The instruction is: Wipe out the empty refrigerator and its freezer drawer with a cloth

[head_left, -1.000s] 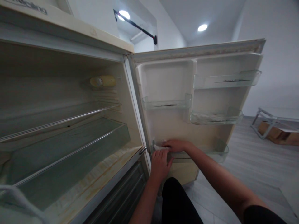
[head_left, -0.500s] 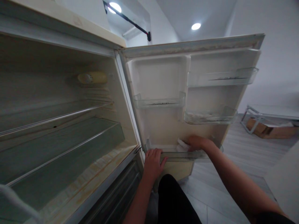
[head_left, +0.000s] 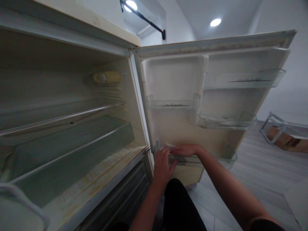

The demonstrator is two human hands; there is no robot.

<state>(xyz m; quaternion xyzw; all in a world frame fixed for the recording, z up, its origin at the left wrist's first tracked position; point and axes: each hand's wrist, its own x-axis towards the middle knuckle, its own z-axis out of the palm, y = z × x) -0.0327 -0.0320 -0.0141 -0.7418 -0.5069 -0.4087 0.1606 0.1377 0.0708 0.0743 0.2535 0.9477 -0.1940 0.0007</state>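
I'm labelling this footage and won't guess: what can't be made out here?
Head view:
- White wipe: mostly covered by the left hand and right hand; its shape is hidden.
- Lettering on the upper-left door bin: too small and blurred to read.
- Pale curved object, lower left: cut off by the picture's edges.

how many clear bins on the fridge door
4: upper-right bin, middle-right bin, left bin, and bottom bin, partly covered by the left hand and right hand.
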